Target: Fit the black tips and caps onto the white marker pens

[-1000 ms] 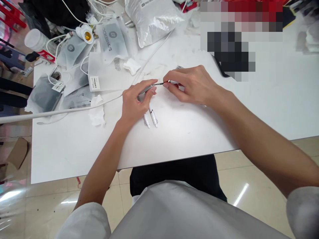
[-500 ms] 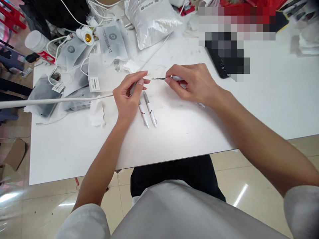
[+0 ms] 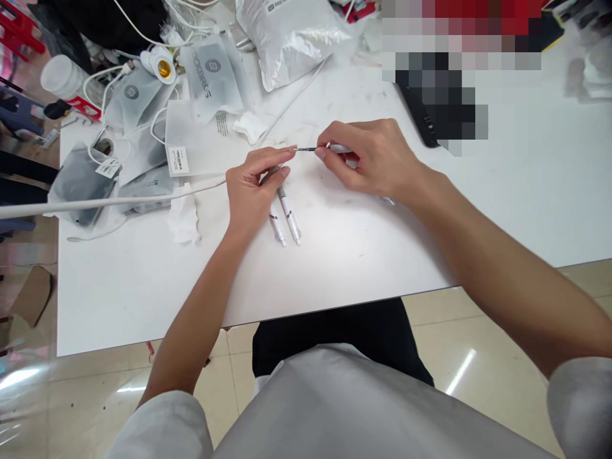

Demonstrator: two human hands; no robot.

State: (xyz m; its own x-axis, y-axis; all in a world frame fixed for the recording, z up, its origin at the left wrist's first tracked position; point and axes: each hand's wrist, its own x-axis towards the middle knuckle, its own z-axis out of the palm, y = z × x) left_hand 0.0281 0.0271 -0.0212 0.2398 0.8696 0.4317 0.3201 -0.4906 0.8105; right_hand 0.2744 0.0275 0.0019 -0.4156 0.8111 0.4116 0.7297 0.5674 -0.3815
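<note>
My right hand point(image 3: 368, 156) pinches a white pen barrel point(image 3: 338, 148), with a thin dark refill point(image 3: 308, 149) pointing left out of it. A small spring seems to sit around the refill's tip. Close by, the index fingertip of my left hand point(image 3: 251, 191) reaches that tip. Between the left thumb and fingers is a grey pen grip point(image 3: 270, 174), partly hidden. Two pens with white barrels lie below the left hand, the right-hand pen point(image 3: 291, 217) beside the left-hand pen point(image 3: 277, 229), their upper ends partly covered. A clear plastic end point(image 3: 387, 201) shows under my right wrist.
A white cord point(image 3: 119, 201) crosses from the left, passing behind my left hand. Frosted pouches point(image 3: 215, 80), a lamp socket point(image 3: 162, 66), a white jar point(image 3: 64, 80) and a silvery bag point(image 3: 291, 41) crowd the back left. A black object point(image 3: 415, 115), partly pixelated, lies behind my right hand.
My left hand has moved slightly right, and its index finger has straightened to the refill's tip. My right hand has stayed almost still.
</note>
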